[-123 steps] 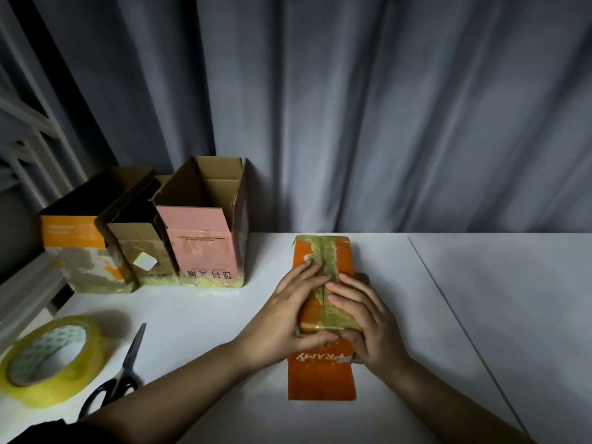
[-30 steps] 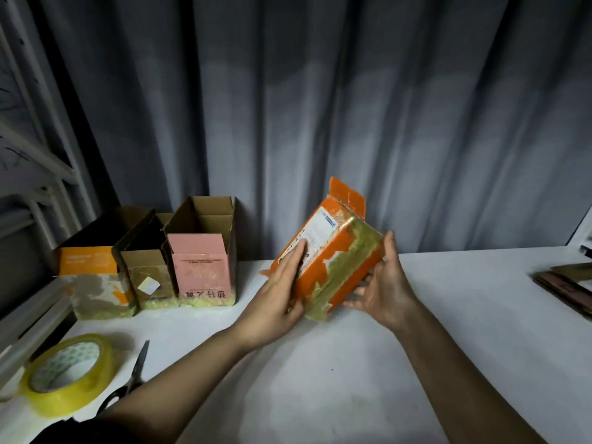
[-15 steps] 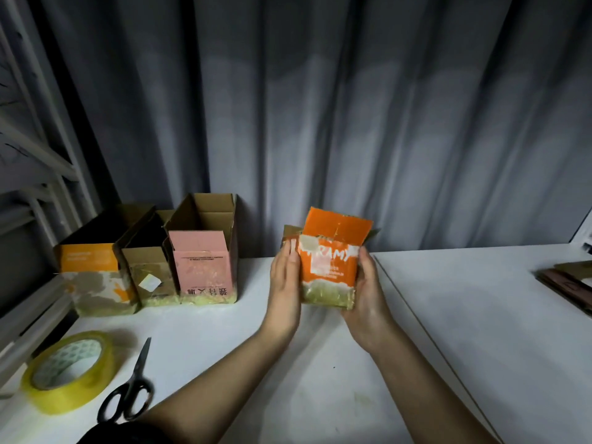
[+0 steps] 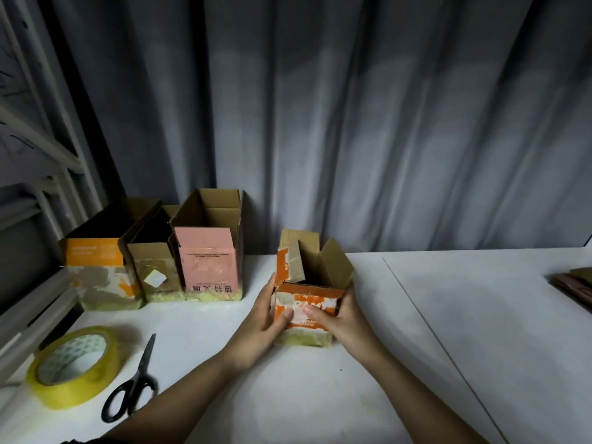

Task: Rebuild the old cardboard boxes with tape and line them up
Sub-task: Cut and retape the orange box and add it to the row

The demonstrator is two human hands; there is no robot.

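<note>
- The orange box [image 4: 307,307] stands upright on the white table [image 4: 448,331], near its middle, open top up, flaps raised, yellowed tape along its base.
- The left hand [image 4: 261,325] grips the box's left side: fingers together along the side wall, thumb curled onto the near face.
- The right hand [image 4: 344,318] grips the right side the same way, thumb pressed on the near face; its fingers are hidden behind the box.
- Left of it, apart, three open boxes stand in a touching row at the far edge: a pink box [image 4: 208,267], a brown box [image 4: 155,270], and an orange-banded box [image 4: 99,270] farthest left.
- Scissors [image 4: 134,386] lie near left, handles toward the viewer.
- A tape roll [image 4: 73,363] lies flat just left of the scissors.
- Flat cardboard [image 4: 576,283] lies at the right edge.
- A grey curtain [image 4: 352,123] hangs behind the table.
</note>
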